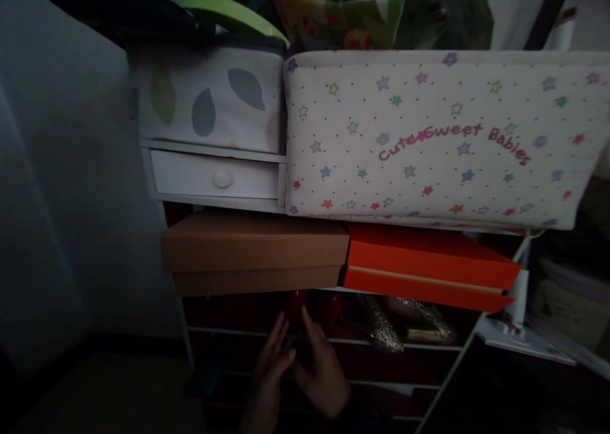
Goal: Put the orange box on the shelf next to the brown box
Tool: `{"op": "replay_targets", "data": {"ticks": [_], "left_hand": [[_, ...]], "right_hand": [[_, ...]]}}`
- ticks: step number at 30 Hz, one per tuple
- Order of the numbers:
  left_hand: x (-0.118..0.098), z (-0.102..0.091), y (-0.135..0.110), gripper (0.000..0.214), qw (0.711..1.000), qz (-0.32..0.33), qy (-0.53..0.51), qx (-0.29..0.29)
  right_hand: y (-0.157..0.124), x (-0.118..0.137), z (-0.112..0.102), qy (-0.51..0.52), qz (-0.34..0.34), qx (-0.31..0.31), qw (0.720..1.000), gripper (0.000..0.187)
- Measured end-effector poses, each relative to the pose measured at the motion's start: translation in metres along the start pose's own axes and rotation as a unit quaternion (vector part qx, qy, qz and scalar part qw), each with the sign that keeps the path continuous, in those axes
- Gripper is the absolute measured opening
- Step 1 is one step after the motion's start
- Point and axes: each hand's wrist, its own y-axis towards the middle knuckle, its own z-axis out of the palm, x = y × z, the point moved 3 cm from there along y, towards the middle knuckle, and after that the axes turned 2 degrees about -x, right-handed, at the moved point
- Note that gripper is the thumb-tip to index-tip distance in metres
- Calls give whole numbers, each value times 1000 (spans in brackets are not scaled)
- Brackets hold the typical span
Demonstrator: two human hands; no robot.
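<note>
Both hands up at the glossy red pair, likely shoes (296, 300), on the shelf (229, 330) under the boxes.
L to R: brown box (257, 250) overhangs; left hand (271, 370) has fingers extended, nothing visibly gripped; red pair sits just beyond the fingertips, probably light, fairly stiff, slick and scuffable, best held by the sides or heel; right hand (325, 378) likewise unclosed, just beside the left, can't tell if they touch; glitter shoes (387, 332) under the orange box (429, 253). Red pair's outline lost in shadow, fingertip contact unclear, forearms cut off.
</note>
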Motion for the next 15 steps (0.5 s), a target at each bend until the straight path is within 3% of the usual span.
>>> {"op": "replay_targets", "data": {"ticks": [3, 6, 10, 15], "left_hand": [[-2, -4, 0, 54, 999, 28, 32, -32], [-9, -5, -4, 51, 993, 52, 78, -71], [-19, -2, -13, 46, 983, 88, 125, -105], [-8, 16, -31, 38, 978, 82, 185, -58]], "right_hand": [[-8, 3, -28, -101, 2, -49, 994, 53], [-16, -2, -72, -145, 27, -172, 974, 26], [-30, -18, -134, -176, 100, -273, 940, 35], [-51, -40, -185, -184, 215, -254, 925, 40]]}}
